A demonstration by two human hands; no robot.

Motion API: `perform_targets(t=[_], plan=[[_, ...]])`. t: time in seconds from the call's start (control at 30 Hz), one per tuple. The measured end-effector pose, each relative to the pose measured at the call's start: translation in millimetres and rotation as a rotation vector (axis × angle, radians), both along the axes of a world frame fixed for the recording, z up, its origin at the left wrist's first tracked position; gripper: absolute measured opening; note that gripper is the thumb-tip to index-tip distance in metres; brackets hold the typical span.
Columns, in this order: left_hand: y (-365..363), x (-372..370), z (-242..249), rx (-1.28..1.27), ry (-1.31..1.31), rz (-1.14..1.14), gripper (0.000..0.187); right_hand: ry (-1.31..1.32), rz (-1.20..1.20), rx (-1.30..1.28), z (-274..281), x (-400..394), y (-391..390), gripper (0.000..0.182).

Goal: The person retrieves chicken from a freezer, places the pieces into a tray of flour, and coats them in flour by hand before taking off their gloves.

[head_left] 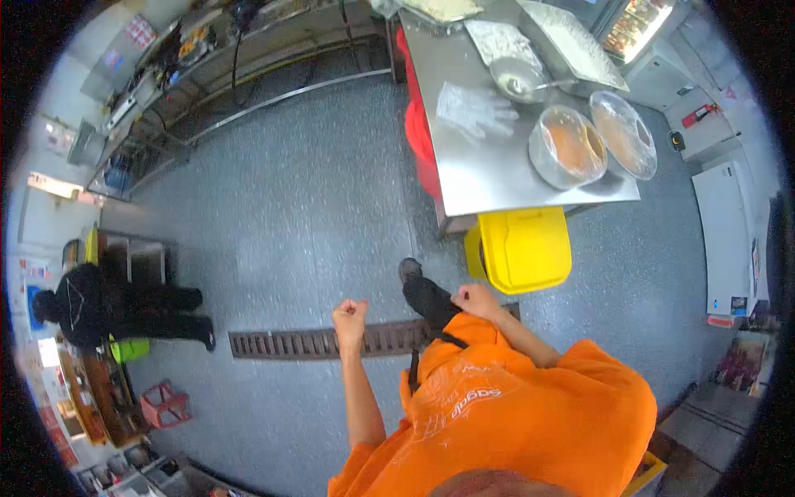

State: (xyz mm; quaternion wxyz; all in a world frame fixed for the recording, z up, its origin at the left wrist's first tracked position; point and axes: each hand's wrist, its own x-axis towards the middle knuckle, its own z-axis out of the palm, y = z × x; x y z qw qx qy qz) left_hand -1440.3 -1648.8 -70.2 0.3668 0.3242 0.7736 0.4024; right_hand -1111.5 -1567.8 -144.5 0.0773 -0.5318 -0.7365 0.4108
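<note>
My left hand (350,323) hangs over the floor with its fingers curled into a loose fist. It touches nothing, and I see no object in it. Closer to my orange shirt, my right hand (478,301) is also curled closed, with nothing visible in its fingers. Of the things around, a yellow lidded bin (527,251) stands nearest to my right hand, apart from it. Beyond the bin is a steel table (489,178) bearing a clear plastic glove (474,112) and a round tub (567,147) with orange-brown contents.
A clear lid or second container (623,135) lies beside the tub. Behind them are a sieve (517,80) and a tray of white powder (574,45). A floor drain grate (286,344) runs below my hands. Another person (124,306) in dark clothes stands left, near a red stool (166,405).
</note>
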Motion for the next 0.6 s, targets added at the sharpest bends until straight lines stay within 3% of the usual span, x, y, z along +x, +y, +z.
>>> perform_targets(t=[0.07,0.17,0.27,0.43,0.53,0.6], plan=[[64,-31,-7,0.180,0.061,-0.079,0.025,-0.008,0.022,-0.017,26,-47,38,0.020],[148,-78,1,0.189,0.133,-0.094,0.021,0.166,-0.006,0.059,17,-110,122,0.017],[210,-142,-37,0.124,0.208,-0.095,0.012,0.258,-0.005,0.266,18,-177,232,0.017],[293,-214,-32,-0.052,0.243,-0.265,0.021,0.292,-0.019,0.243,111,-260,401,0.010],[344,-255,-52,-0.116,0.231,-0.363,0.027,0.360,-0.100,0.240,142,-306,476,0.019],[376,-290,-98,-0.248,0.194,-0.398,0.030,0.282,-0.040,0.233,142,-324,523,0.033]])
